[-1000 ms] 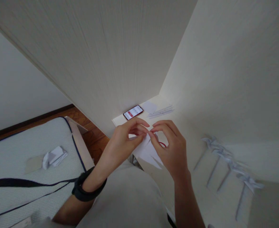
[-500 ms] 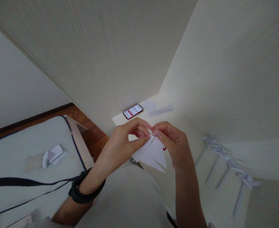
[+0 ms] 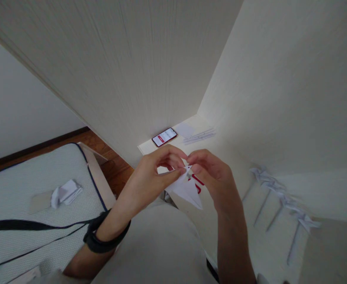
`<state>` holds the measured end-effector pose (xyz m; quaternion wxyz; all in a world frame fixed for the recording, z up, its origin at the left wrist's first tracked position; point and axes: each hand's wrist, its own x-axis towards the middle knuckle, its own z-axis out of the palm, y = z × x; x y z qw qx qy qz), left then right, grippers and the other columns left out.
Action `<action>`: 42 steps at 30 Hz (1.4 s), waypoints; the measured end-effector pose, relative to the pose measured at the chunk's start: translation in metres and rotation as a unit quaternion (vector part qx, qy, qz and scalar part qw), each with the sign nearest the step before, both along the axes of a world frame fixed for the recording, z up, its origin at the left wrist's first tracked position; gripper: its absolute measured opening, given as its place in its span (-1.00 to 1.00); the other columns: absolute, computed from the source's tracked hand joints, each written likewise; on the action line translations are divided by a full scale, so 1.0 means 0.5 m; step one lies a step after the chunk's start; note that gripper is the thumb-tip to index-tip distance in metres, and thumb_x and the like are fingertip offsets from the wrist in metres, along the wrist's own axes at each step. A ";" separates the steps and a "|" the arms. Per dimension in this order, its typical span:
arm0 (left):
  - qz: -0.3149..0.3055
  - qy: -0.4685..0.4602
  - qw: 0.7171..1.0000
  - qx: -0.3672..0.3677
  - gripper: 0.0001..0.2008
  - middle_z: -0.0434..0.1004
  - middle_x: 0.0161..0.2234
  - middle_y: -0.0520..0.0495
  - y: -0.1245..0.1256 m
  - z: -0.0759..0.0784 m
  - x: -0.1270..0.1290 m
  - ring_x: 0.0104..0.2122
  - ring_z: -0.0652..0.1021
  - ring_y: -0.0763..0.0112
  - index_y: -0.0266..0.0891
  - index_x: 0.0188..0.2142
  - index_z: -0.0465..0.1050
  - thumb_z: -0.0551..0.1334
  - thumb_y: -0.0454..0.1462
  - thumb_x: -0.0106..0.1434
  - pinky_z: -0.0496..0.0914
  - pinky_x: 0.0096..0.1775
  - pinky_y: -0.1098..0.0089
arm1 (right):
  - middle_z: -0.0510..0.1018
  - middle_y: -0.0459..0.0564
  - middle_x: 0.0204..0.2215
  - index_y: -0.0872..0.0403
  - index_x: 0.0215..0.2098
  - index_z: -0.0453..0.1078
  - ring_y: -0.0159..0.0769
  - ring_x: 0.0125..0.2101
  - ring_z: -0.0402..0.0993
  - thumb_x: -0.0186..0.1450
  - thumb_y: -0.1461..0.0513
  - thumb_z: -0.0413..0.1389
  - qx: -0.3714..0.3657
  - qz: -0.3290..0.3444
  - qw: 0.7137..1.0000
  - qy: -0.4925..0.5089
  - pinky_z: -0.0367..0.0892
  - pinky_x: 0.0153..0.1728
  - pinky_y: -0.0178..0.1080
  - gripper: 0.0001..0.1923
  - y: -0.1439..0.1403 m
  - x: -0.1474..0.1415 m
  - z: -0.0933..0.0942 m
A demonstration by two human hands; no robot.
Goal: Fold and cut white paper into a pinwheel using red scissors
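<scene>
Folded white paper (image 3: pixel 188 188), pointed end down, is pinched at its top between left hand (image 3: pixel 154 175) and right hand (image 3: pixel 213 175) above the worktop (image 3: pixel 221 157); a crease seems underway, needing steady fingertip pressure.

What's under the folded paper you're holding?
Under the folded paper, pinched by the left hand and right hand, lies the pale desk and something red. Paper and fingers cover most of it, so it cannot be identified.
</scene>
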<state>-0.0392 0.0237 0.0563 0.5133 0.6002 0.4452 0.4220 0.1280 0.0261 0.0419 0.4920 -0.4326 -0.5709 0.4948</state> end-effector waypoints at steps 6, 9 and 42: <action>0.009 -0.012 1.000 -0.012 -0.85 0.49 -0.40 0.11 0.000 -0.002 0.000 -0.37 0.50 0.57 -0.24 -0.23 0.47 0.30 -0.39 0.18 0.38 -0.26 0.52 | 0.50 -0.14 -0.43 0.01 -0.35 0.47 -0.38 -0.38 0.44 0.32 0.13 0.15 0.001 -0.001 1.000 -0.002 0.34 -0.27 -0.29 -0.85 -0.002 0.009 -0.001; 0.041 -0.017 0.999 -0.017 -0.87 0.46 -0.40 0.11 0.001 -0.003 -0.004 -0.36 0.48 0.59 -0.24 -0.25 0.48 0.31 -0.38 0.18 0.37 -0.29 0.56 | 0.53 -0.10 -0.33 -0.02 -0.23 0.48 -0.37 -0.33 0.45 0.37 -0.04 0.05 0.037 0.023 0.999 0.003 0.34 -0.23 -0.28 -0.68 -0.010 0.034 -0.007; -0.007 0.021 0.999 -0.034 -0.71 0.60 -0.22 -0.04 0.021 -0.009 -0.018 -0.24 0.58 0.37 -0.19 -0.18 0.53 0.41 -0.28 0.06 0.46 -0.26 0.43 | 0.51 -0.17 -0.43 0.01 -0.38 0.43 -0.38 -0.35 0.45 0.26 0.29 0.18 0.013 -0.058 0.988 -0.141 0.34 -0.25 -0.30 -0.93 -0.043 0.042 0.016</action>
